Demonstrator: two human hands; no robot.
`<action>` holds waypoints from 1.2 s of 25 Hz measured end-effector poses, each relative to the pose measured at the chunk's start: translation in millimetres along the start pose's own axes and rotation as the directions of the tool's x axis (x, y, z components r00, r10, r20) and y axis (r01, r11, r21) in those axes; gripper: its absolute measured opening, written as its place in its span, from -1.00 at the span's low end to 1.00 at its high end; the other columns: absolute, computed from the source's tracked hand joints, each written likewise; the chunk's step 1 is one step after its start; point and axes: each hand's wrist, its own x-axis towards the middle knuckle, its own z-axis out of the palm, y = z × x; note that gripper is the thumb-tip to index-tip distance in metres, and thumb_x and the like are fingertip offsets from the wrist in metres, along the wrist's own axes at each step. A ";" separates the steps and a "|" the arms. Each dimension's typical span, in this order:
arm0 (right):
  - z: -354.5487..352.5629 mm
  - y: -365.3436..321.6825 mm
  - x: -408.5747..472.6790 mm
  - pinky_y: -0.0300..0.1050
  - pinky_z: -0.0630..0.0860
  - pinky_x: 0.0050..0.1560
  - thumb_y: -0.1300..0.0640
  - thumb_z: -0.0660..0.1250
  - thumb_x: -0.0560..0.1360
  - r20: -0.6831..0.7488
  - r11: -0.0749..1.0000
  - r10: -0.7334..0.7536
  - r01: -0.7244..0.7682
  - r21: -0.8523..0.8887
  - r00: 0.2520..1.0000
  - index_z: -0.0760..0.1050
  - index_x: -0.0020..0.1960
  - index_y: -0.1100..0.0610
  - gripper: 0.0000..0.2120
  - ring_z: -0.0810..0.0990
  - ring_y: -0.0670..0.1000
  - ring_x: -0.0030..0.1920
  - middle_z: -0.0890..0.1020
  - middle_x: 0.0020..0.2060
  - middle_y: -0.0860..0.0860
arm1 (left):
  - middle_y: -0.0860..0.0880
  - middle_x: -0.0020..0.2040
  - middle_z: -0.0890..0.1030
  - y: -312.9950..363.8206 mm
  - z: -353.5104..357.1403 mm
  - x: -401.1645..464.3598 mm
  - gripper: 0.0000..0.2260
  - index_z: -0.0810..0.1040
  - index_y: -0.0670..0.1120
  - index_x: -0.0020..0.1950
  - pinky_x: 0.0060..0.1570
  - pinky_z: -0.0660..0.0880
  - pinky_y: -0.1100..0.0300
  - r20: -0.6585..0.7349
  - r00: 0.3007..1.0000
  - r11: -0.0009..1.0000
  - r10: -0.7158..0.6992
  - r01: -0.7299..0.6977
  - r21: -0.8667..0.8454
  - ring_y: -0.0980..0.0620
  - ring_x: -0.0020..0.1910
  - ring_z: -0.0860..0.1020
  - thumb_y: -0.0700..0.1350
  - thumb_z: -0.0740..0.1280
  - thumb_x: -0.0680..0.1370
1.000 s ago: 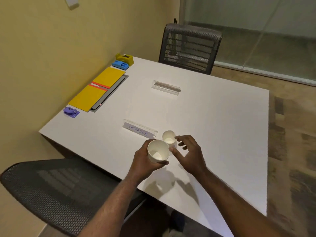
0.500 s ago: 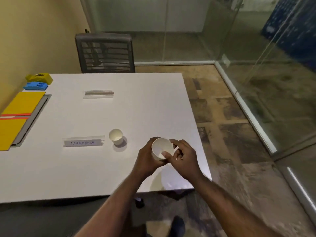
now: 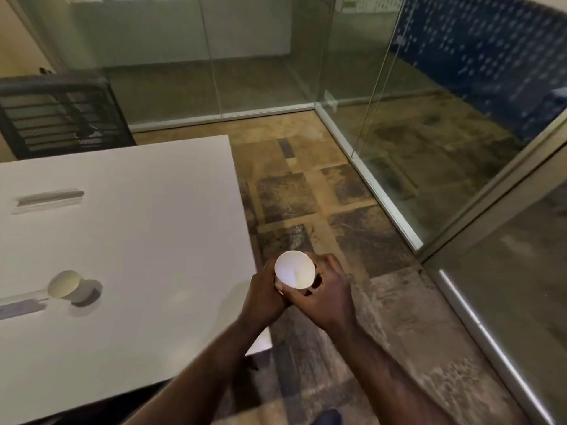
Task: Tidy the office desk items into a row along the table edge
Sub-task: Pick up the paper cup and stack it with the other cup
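Note:
Both hands hold one white paper cup (image 3: 295, 269), upright, just past the right edge of the white table (image 3: 147, 228) and over the floor. My left hand (image 3: 264, 294) wraps its left side and my right hand (image 3: 323, 291) its right side. A second white paper cup (image 3: 63, 283) stands on the table at the left. Beside it a clear nameplate (image 3: 20, 306) lies partly cut off by the frame edge. Another clear nameplate (image 3: 49, 200) lies farther back on the table.
A black mesh chair (image 3: 58, 116) stands behind the table's far edge. Glass partition walls (image 3: 380, 124) enclose the room at the back and right. Patterned brown carpet floor (image 3: 313, 191) lies right of the table.
The view has swung right; the yellow folders and small items at the left are out of frame. The held cup has moved from above the table's right part to beyond its edge.

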 end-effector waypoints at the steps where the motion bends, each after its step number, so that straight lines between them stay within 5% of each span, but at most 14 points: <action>1: -16.6 16.0 10.0 -0.30 0.51 -0.17 -0.30 0.52 0.19 -0.001 1.000 -0.002 0.002 -0.007 1.000 0.54 0.17 0.03 -0.34 0.52 -0.14 -0.08 0.51 -0.05 -0.08 | 0.25 0.01 0.56 7.2 23.2 9.5 -0.42 0.48 0.13 0.16 -0.11 0.37 0.57 -0.001 1.000 1.000 -0.010 0.010 -0.002 0.36 -0.01 0.52 -0.02 0.63 0.22; 3: -48.1 43.7 31.2 -0.28 0.51 -0.18 -0.29 0.51 0.19 -0.001 0.999 -0.010 0.010 -0.032 1.000 0.54 0.14 0.04 -0.36 0.52 -0.12 -0.09 0.52 -0.05 -0.06 | 0.20 0.06 0.59 22.5 62.7 30.2 -0.41 0.51 0.05 0.20 -0.04 0.41 0.51 0.004 1.000 1.000 -0.011 0.011 -0.008 0.27 0.05 0.56 -0.01 0.63 0.23; 7: -91.4 84.5 72.6 -0.39 0.44 -0.20 -0.28 0.52 0.18 -0.004 0.997 -0.011 0.010 -0.073 1.000 0.54 0.14 0.04 -0.35 0.53 -0.09 -0.09 0.51 -0.05 -0.07 | 0.29 0.08 0.54 50.5 111.6 70.1 -0.34 0.41 0.19 0.26 0.08 0.48 0.31 0.036 0.999 1.000 0.003 -0.002 -0.013 0.27 0.11 0.52 0.11 0.60 0.22; 12: -98.1 109.4 137.0 -0.33 0.45 -0.18 -0.27 0.50 0.16 0.023 0.994 -0.044 0.046 -0.094 0.999 0.53 0.14 0.04 -0.35 0.54 -0.07 -0.09 0.52 -0.03 -0.07 | 0.35 0.09 0.51 63.8 127.2 129.1 -0.38 0.36 0.29 0.21 0.03 0.39 0.53 0.045 0.999 0.999 0.020 -0.018 -0.034 0.45 0.11 0.45 0.07 0.59 0.26; 17: -65.8 122.7 238.8 -0.18 0.55 -0.13 -0.25 0.51 0.17 0.121 0.982 -0.151 0.163 -0.100 0.981 0.52 0.19 0.03 -0.33 0.54 -0.05 -0.03 0.52 0.00 -0.07 | 0.35 0.05 0.53 52.8 111.0 218.8 -0.46 0.40 0.31 0.14 -0.03 0.37 0.57 -0.044 0.999 0.997 0.002 -0.005 -0.071 0.46 0.05 0.48 0.01 0.55 0.27; 21: -22.7 118.0 336.8 -0.27 0.49 -0.12 -0.20 0.55 0.18 0.196 0.967 -0.224 0.243 -0.080 0.955 0.51 0.21 0.06 -0.32 0.53 -0.04 -0.03 0.51 0.01 -0.05 | 0.32 0.07 0.52 36.1 83.3 305.6 -0.42 0.41 0.20 0.20 -0.04 0.38 0.56 -0.140 0.990 0.996 -0.027 0.014 -0.091 0.48 0.06 0.46 -0.10 0.60 0.30; 30: 64.9 100.9 519.4 -0.23 0.49 -0.04 -0.28 0.52 0.19 0.255 0.932 -0.351 0.361 0.007 0.901 0.52 0.19 0.08 -0.31 0.54 -0.01 0.04 0.53 0.04 -0.03 | 0.12 0.21 0.56 8.2 17.1 473.9 -0.36 0.42 0.04 0.33 0.09 0.39 0.47 -0.279 0.960 1.000 -0.011 0.016 0.016 0.36 0.18 0.47 -0.01 0.58 0.31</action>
